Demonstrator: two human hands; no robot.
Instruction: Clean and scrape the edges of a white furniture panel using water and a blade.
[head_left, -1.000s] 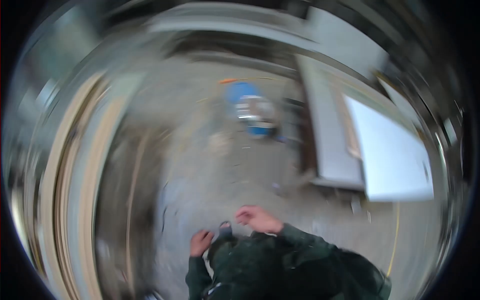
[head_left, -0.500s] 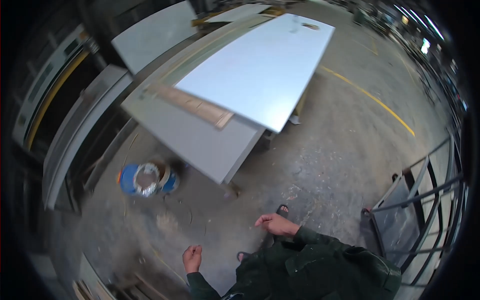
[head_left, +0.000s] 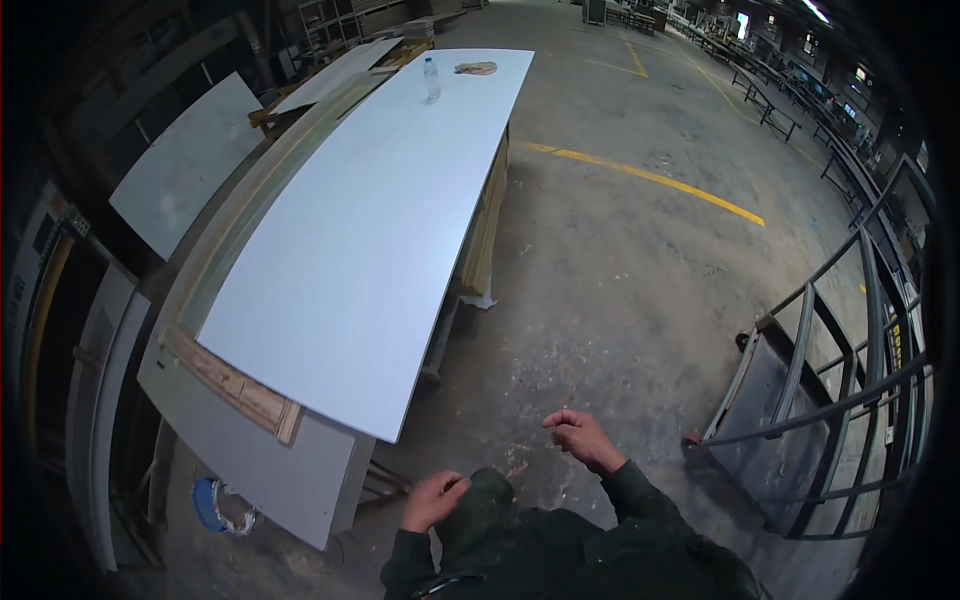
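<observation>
My left hand [head_left: 433,501] is held low in front of my body, beside the near corner of the white panel. Its fingers are curled in, and nothing shows in them. To the right, my right hand [head_left: 584,441] hangs over the concrete floor, fingers loosely bent, the forefinger reaching out, nothing held. Neither hand touches anything. The large white panel [head_left: 350,230] lies on a stack of boards to my left. Under its near end sits a wooden strip [head_left: 235,385] on a grey board [head_left: 270,465]. A clear bottle [head_left: 431,80] stands upright at the far end, with a crumpled beige item [head_left: 476,68] next to it.
A blue bucket [head_left: 208,505] stands on the floor beside the grey board. At right is a metal-framed cart [head_left: 775,460] with dark rails. A yellow line [head_left: 660,185] crosses the floor ahead. Another pale panel [head_left: 190,165] leans at far left.
The view has swung right and forward, so the white panel and bucket sit further left. My left hand is now beside the panel's near corner, and my right hand is further right.
</observation>
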